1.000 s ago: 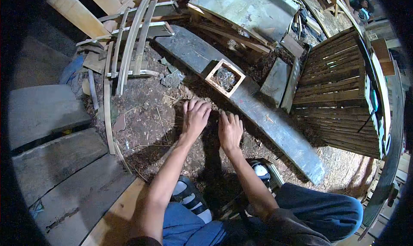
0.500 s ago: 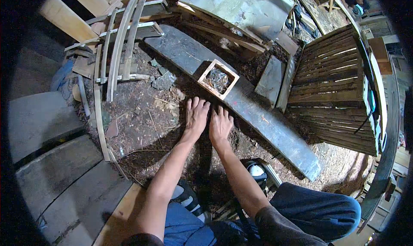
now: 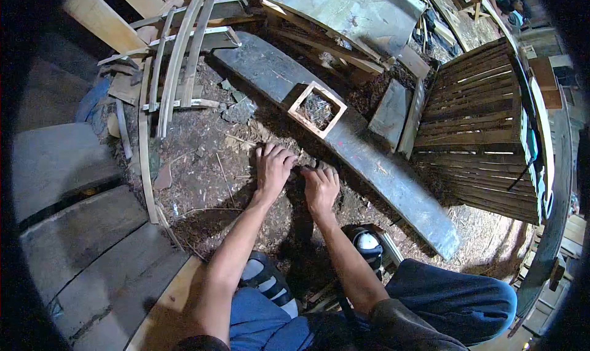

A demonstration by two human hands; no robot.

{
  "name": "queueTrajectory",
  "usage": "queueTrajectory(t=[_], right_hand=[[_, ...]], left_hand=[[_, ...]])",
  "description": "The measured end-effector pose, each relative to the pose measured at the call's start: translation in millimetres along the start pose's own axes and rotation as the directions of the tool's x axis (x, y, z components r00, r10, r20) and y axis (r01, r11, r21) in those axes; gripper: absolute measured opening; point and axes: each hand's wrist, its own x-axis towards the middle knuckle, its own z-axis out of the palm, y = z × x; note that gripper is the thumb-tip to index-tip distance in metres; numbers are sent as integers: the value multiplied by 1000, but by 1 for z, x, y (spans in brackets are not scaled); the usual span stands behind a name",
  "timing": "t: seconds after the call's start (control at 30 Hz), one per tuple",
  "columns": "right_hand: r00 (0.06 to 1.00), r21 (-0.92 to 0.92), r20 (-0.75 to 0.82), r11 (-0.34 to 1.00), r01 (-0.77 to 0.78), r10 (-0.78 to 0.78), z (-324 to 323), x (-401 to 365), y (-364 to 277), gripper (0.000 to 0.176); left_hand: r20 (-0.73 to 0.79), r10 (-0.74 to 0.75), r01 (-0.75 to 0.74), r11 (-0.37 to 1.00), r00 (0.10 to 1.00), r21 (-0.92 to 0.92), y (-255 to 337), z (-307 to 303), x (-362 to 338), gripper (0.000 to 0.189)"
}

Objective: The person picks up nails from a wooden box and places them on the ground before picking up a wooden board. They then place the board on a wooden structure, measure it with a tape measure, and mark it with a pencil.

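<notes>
Brown ground (image 3: 203, 185), with many small chips on it, lies below the 2 hands in the centre of the picture. What has just changed is the finger shape: 0.5 seconds ago the 2 hands were flatter, with fingers reaching forward, and now the fingers bend more and turn to each other. The left hand (image 3: 273, 170) is partly closed, thumb side inward. The right hand (image 3: 321, 188) is also partly closed, its thumb and first finger near the left hand's fingertips. It is not possible to tell if either hand grips some small piece, because the space between them is dark. This change suggests finer work with the fingertips among the small debris, not pushing with flat palms.

Just beyond the hands, in the upper centre, a square wooden box (image 3: 306, 124) rests on the long grey plank (image 3: 399, 197). It contains a pile of thin pieces (image 3: 318, 110), maybe nails. Neither hand touches this box.
</notes>
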Motion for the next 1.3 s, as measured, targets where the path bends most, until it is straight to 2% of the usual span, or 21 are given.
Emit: queueTrajectory(t=[0.1, 0.17, 0.27, 0.4, 0.47, 0.5, 0.57, 0.6, 0.63, 0.7, 0.73, 0.77, 0.8, 0.83, 0.9, 0.97, 1.07, 1.17, 1.23, 1.27, 1.3], right_hand=[[998, 61, -66, 998, -9, 13, -10, -13, -1, 15], [998, 68, 3, 996, -65, 65, -18, -18, -3, 12], [996, 42, -16, 995, -92, 93, -28, -13, -9, 7], [995, 20, -61, 997, -80, 82, -34, 5, -11, 10], [993, -105, -66, 989, -108, 101, -25, 15, -8, 18], [993, -102, -67, 989, -107, 100, -21, 21, -7, 18], [969, -234, 113, 954, -188, 218, -11, 33, -3, 27], [943, -236, 153, 938, -256, 296, -4, 39, -3, 23], [942, -233, 158, 938, -257, 297, 1, 39, -6, 23], [917, -298, 80, 887, -352, 391, 16, 41, -16, 21], [880, -297, 97, 858, -419, 464, 22, 44, -19, 23], [878, -297, 102, 857, -422, 468, 28, 45, -22, 23], [882, -295, 8, 844, -448, 471, 32, 46, -24, 20], [878, -293, -87, 830, -474, 470, 36, 46, -26, 22], [871, -311, -113, 816, -488, 478, 42, 44, -26, 19], [865, -238, -160, 832, -502, 476, 46, 43, -23, 16], [866, -232, -244, 841, -489, 436, 48, 42, -22, 13], [885, -258, -183, 847, -464, 429, 50, 37, -16, 15], [889, -215, -176, 865, -454, 423, 38, 41, -20, 14], [891, -168, -170, 879, -447, 421, 32, 43, -23, 13], [893, -165, -170, 881, -443, 417, 29, 42, -22, 13]], left_hand=[[-9, -30, 30, 1000, 1000, -8, 4, -3, -3, 10], [-15, -50, 50, 999, 999, 7, 9, -5, -4, 10], [-27, -29, 30, 1000, 999, 6, 15, -11, -6, 12], [-137, -6, 14, 998, 991, 57, 23, -13, -8, 19], [-170, -15, 29, 996, 985, 84, 21, -13, -10, 21], [-171, -14, 30, 996, 985, 87, 22, -14, -10, 21], [-204, -40, 53, 997, 978, 59, 22, -16, -10, 17], [-200, -42, 56, 997, 979, 62, 19, -14, -10, 17], [-157, -47, 59, 996, 987, 73, 17, -13, -8, 17], [-105, -54, 64, 994, 993, 87, 11, -8, -3, 18], [-109, -5, 17, 994, 994, 106, 11, -4, 0, 20], [-110, 43, -29, 992, 993, 124, 11, -1, 2, 23], [5, 10, -11, 992, 1000, 129, 13, -3, 3, 28], [13, 6, -7, 992, 1000, 126, 10, 0, 3, 28], [-25, 78, -74, 989, 997, 126, 9, 6, 5, 28], [25, 42, -45, 989, 999, 141, 10, 7, 7, 27], [4, 90, -90, 982, 996, 167, 6, 11, 9, 24], [2, 101, -100, 979, 995, 177, 1, 13, 12, 19], [53, 38, -46, 987, 998, 155, -5, 12, 11, 15], [-33, 74, -67, 982, 997, 177, -8, 15, 8, 12], [-38, 72, -65, 982, 997, 180, -7, 11, 6, 12]])
